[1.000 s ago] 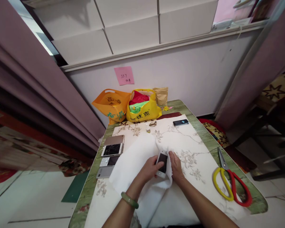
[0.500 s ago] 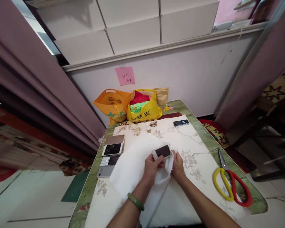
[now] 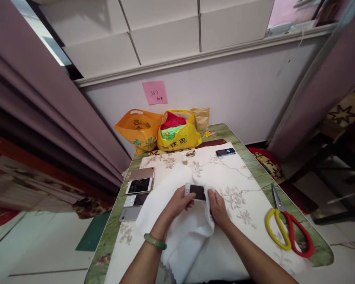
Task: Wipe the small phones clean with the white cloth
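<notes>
A white mobile phone (image 3: 197, 192) with a dark screen is gripped at its left end by my left hand (image 3: 179, 202), thumb on its face. My right hand (image 3: 218, 207) pinches the edge of a white cloth (image 3: 162, 197) at the phone's right end. There the cloth covers part of the phone. The rest of the cloth spreads beneath both hands and hangs toward me. Left of it lie several other phones: a gold one (image 3: 142, 173), a white one with a cracked-looking screen (image 3: 139, 185), a keypad phone (image 3: 130, 200) and a silver one (image 3: 130, 213).
Large scissors (image 3: 284, 225) with yellow and red handles lie at the right edge of the table. A black phone (image 3: 225, 152) rests at the far right. Behind stand an orange bag (image 3: 142, 136), a stuffed yellow bag (image 3: 182, 142) and a brown pouch (image 3: 201, 118).
The phone has turned from tilted to nearly level and moved slightly left. My right hand has drawn the cloth's edge over the phone's right end.
</notes>
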Demonstrator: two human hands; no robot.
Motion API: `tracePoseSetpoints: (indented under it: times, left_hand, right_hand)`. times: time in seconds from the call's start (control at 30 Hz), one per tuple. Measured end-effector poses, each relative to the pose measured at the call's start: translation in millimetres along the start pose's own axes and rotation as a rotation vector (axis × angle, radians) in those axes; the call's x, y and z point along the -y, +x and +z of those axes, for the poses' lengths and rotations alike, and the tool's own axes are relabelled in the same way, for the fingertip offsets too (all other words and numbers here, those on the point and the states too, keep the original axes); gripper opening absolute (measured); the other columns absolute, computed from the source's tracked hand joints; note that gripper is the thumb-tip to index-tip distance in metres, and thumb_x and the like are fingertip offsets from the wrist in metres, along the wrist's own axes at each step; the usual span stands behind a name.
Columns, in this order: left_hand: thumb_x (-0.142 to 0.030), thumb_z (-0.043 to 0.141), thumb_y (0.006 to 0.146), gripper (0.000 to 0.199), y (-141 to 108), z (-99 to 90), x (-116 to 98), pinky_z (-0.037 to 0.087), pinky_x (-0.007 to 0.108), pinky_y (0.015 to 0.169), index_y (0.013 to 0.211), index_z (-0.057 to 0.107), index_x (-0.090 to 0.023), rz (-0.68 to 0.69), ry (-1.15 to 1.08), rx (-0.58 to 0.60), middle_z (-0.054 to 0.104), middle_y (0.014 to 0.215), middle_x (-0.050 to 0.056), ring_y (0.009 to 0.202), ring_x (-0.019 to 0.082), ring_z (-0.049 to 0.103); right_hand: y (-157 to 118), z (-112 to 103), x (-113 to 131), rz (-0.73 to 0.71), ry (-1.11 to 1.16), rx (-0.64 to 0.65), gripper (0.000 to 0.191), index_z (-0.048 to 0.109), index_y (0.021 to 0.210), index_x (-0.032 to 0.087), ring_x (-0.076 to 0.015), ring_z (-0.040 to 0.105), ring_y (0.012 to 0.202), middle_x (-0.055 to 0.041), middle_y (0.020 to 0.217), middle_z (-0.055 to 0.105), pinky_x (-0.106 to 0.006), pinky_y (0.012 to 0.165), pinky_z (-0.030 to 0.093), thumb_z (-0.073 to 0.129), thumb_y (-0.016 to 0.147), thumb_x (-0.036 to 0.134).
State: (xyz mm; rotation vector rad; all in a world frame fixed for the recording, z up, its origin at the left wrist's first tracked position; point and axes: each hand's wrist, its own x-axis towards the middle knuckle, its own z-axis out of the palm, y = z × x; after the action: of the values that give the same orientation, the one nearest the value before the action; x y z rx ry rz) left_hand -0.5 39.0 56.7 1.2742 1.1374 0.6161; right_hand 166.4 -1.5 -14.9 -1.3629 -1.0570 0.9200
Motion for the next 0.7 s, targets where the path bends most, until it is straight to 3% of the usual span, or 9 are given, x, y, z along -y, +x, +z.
tracePoseSetpoints:
  times: [0.2, 0.3, 0.37, 0.47, 0.5, 0.6, 0.7]
  left_hand:
    - [-0.037, 0.062, 0.075, 0.024, -4.2, -27.8, -20.3, 0.033, 0.018, 0.041, 0.082, 0.054, -0.016, -0.040, 0.194, 0.164, 0.058, 0.058, -0.003, 0.045, 0.008, 0.049]
    - [-0.036, 0.065, 0.072, 0.024, -4.0, -33.0, -24.8, 0.033, 0.019, 0.041, 0.080, 0.055, -0.016, -0.071, 0.206, 0.161, 0.056, 0.056, -0.003, 0.044, 0.008, 0.048]
    - [-0.039, 0.067, 0.070, 0.027, -0.7, -27.8, -22.1, 0.031, 0.019, 0.040, 0.077, 0.055, -0.017, -0.049, 0.170, 0.032, 0.054, 0.053, -0.004, 0.043, 0.009, 0.047]
    - [-0.048, 0.063, 0.075, 0.032, 6.7, -9.7, -11.2, 0.032, 0.019, 0.042, 0.073, 0.050, -0.019, 0.106, 0.021, -0.355, 0.048, 0.052, -0.007, 0.044, 0.008, 0.044]
    - [-0.049, 0.060, 0.078, 0.031, 8.6, -2.7, -6.9, 0.035, 0.019, 0.046, 0.076, 0.050, -0.019, 0.155, -0.001, -0.411, 0.048, 0.054, -0.007, 0.047, 0.008, 0.045]
    - [-0.048, 0.056, 0.082, 0.032, 10.1, 14.5, 3.8, 0.036, 0.019, 0.050, 0.072, 0.048, -0.019, 0.210, 0.054, -0.412, 0.044, 0.056, -0.007, 0.051, 0.008, 0.044]
    - [-0.049, 0.053, 0.084, 0.035, 6.0, 23.3, 8.9, 0.035, 0.019, 0.048, 0.067, 0.042, -0.020, 0.182, 0.073, -0.385, 0.041, 0.055, -0.007, 0.050, 0.008, 0.041]
  right_hand:
    - [-1.0, 1.5, 5.9, -0.029, -0.012, 0.143, 0.042, 0.053, 0.080, 0.019, -0.0162, 0.048, 0.067, -0.0002, 0.070, 0.055, -0.027, 0.064, 0.042, 0.038, 0.092, 0.056]
    - [-0.3, 3.2, 7.1, -0.049, -0.052, 0.232, 0.042, 0.055, 0.084, 0.018, -0.0168, 0.049, 0.067, -0.0017, 0.073, 0.058, -0.027, 0.065, 0.042, 0.038, 0.092, 0.055]
    - [-0.1, 4.6, 6.3, -0.056, -0.080, 0.264, 0.041, 0.056, 0.083, 0.018, -0.0167, 0.049, 0.066, -0.0018, 0.072, 0.059, -0.027, 0.063, 0.041, 0.038, 0.093, 0.054]
    - [-0.6, 6.2, 4.1, -0.102, -0.113, 0.300, 0.037, 0.056, 0.081, 0.018, -0.0164, 0.050, 0.064, -0.0015, 0.070, 0.059, -0.026, 0.061, 0.040, 0.040, 0.093, 0.050]
    - [-0.8, 6.4, 3.6, -0.113, -0.118, 0.299, 0.036, 0.056, 0.081, 0.019, -0.0162, 0.050, 0.063, -0.0012, 0.069, 0.059, -0.026, 0.060, 0.039, 0.041, 0.093, 0.049]
    - [-1.5, 6.2, 3.5, -0.106, -0.113, 0.257, 0.036, 0.054, 0.080, 0.019, -0.0159, 0.050, 0.062, -0.0007, 0.068, 0.058, -0.026, 0.059, 0.039, 0.039, 0.094, 0.048]
    - [-1.6, 5.6, 5.0, -0.097, -0.103, 0.261, 0.035, 0.054, 0.079, 0.019, -0.0161, 0.050, 0.062, -0.0011, 0.069, 0.058, -0.026, 0.059, 0.039, 0.039, 0.094, 0.047]
